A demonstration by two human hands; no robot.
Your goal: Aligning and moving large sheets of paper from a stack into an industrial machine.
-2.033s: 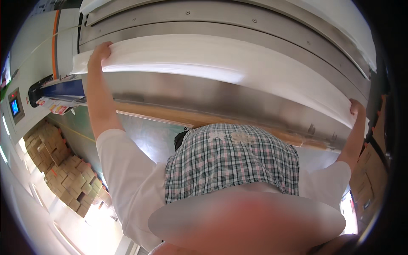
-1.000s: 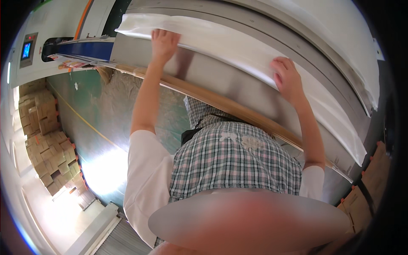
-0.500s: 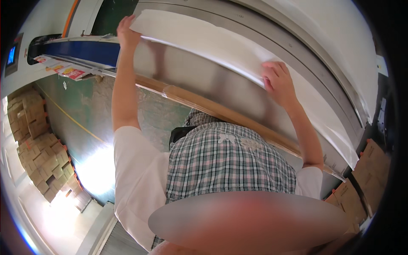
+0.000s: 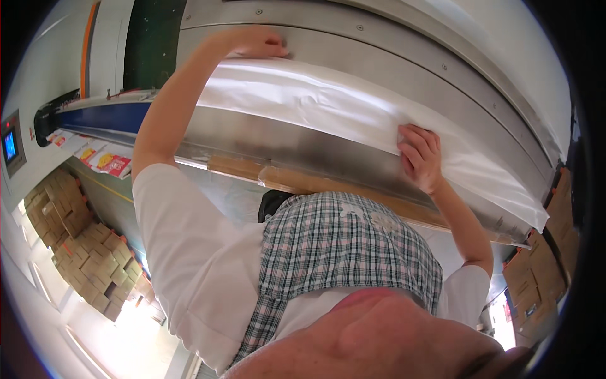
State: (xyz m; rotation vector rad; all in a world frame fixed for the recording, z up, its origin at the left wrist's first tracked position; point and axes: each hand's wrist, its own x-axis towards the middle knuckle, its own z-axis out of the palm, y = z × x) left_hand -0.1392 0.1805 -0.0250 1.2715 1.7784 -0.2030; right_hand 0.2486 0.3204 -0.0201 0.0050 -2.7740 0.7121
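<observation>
A: Position of the sheet?
B: White sheet (image 4: 303, 95) lies lengthwise along the machine, between the steel plate (image 4: 366, 57) behind and the bare front strip (image 4: 303, 142) nearer the body. Brown bar (image 4: 233, 169) runs in front, close to the apron (image 4: 347, 246).

A: Grip?
B: Left hand (image 4: 255, 42): fingers curled, at the far edge, over the plate; cannot tell whether it pinches the sheet or only rests beside it. Right hand (image 4: 423, 158): fingers bent, across the near edge; pinch or light touch, cannot tell.

A: Handling, done well?
B: Judgement: the step looks like laying the sheet straight. Wrinkles show mid-length, so stroke outward from there with flat fingers, one hand steadying. Keep the far edge parallel to the plate seam. Thin, slippery-looking stuff; a hard tug would probably skew it.

A: Uncertain items?
B: Sheet's left end is partly behind the left forearm (image 4: 180, 101). Left thumb not seen. Underside of the sheet hidden; single layer or several, unknown. Lens bends the edges, so straightness is hard to judge. Screen (image 4: 10, 144) at far left too small to read. Machine top cut off by the upper rim.
</observation>
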